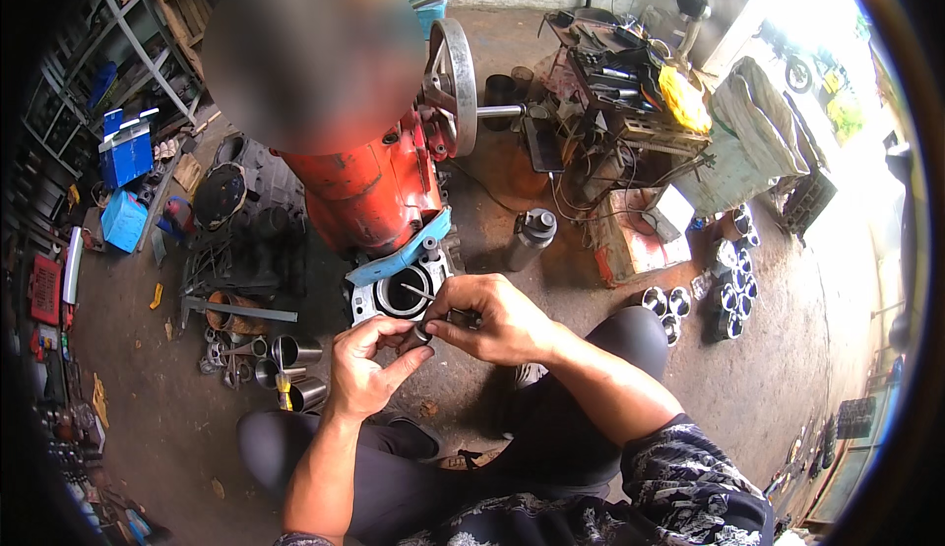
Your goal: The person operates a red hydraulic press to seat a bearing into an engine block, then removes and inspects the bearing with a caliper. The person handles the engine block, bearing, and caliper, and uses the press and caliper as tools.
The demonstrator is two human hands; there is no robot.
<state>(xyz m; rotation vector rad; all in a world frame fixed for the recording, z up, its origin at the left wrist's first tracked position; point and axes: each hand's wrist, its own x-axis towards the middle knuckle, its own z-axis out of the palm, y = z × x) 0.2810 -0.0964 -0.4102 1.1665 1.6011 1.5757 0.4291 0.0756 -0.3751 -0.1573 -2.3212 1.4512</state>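
My left hand (pixel 362 367) pinches a small, round, dark metal part (pixel 421 333) between thumb and fingers. Against it, my right hand (pixel 502 318) is closed, its thumb and fingertips touching the same part. A thin metal rod (pixel 417 292) sticks out from the right fingers toward the upper left; its other end is hidden in the hand. Just beyond both hands lies a light grey metal face with a round bore (pixel 366 302), at the near end of a red machine (pixel 359 201). A blue strip (pixel 399 255) runs across its edge.
A spoked flywheel (pixel 461 93) stands on the machine's right side. At left lie a caliper (pixel 246 311) and several metal cylinders (pixel 306 394). A grey bottle (pixel 533 238) and a tool-laden table (pixel 615 83) are at right, with more metal cylinders (pixel 730 298) on the floor.
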